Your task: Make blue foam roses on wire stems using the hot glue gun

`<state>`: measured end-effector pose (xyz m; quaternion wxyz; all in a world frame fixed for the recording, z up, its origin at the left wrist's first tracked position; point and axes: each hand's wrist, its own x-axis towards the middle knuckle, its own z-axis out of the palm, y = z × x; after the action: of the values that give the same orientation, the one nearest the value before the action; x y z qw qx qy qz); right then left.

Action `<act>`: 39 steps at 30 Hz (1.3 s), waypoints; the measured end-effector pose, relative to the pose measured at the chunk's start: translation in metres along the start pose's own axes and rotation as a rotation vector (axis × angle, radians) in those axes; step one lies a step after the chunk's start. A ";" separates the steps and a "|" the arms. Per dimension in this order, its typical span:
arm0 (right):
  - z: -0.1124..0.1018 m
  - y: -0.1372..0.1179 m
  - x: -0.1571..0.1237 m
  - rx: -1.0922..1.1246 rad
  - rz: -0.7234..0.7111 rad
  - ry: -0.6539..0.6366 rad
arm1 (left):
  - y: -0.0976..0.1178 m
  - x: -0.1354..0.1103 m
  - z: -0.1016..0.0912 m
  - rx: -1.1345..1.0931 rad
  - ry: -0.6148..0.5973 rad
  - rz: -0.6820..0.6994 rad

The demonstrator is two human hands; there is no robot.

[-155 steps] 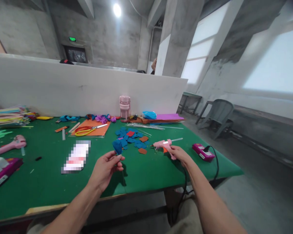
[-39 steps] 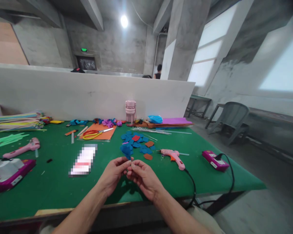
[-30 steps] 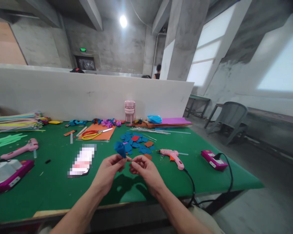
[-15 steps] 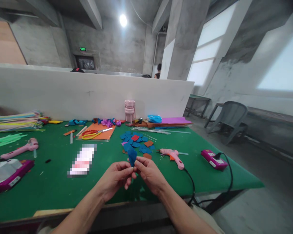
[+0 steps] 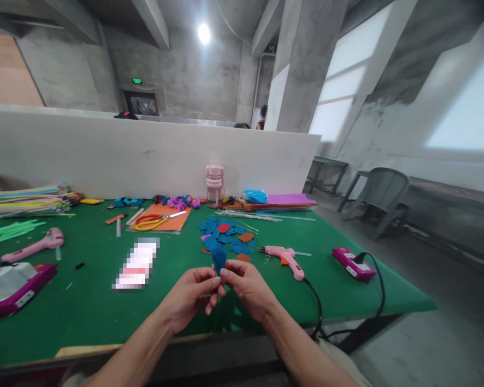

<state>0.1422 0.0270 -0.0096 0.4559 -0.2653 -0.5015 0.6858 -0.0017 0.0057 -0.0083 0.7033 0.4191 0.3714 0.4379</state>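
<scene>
Over the near edge of the green table (image 5: 84,317), my left hand (image 5: 191,295) and my right hand (image 5: 246,290) meet fingertip to fingertip. Between them they pinch the base of a small blue felt piece (image 5: 218,259), rolled like a bud and pointing up. Both hands are closed on it. Just beyond lies a scatter of blue, red and brown felt petals (image 5: 226,236). A pink glue gun (image 5: 284,256) rests on the table to the right of my right hand, its black cord trailing off the edge.
Orange-handled scissors (image 5: 155,220) lie on an orange sheet (image 5: 175,223). Another pink glue gun (image 5: 34,246) and a magenta box (image 5: 14,285) sit at left, a magenta power strip (image 5: 353,263) at right. Foam sheets (image 5: 24,199), a pink bottle (image 5: 214,185), a white partition (image 5: 105,156); a grey chair (image 5: 381,199).
Five seconds ago my right hand was on the pink glue gun; it has left it and joined the left hand. The blue felt piece shifted from left of my hands to between both fingertips.
</scene>
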 end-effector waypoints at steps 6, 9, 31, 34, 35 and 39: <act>0.001 -0.019 -0.009 -0.338 -0.234 0.039 | 0.003 -0.003 0.000 0.112 0.008 0.069; 0.002 -0.031 -0.018 -0.583 -0.469 0.030 | 0.011 -0.008 0.002 0.263 0.071 0.229; 0.003 -0.018 -0.014 -0.643 -0.460 0.102 | -0.003 -0.003 0.010 0.245 0.151 0.273; 0.002 -0.009 -0.010 -0.614 -0.392 0.184 | -0.007 0.001 0.011 0.220 0.194 0.284; 0.002 -0.007 -0.009 -0.612 -0.384 0.200 | -0.008 0.002 0.011 0.221 0.203 0.289; 0.002 -0.007 -0.007 -0.638 -0.419 0.224 | -0.008 0.004 0.010 0.216 0.213 0.300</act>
<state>0.1456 0.0205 -0.0029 0.5326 -0.3588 -0.6796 0.3546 0.0111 0.0043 -0.0126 0.5381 0.4941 0.4219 0.5370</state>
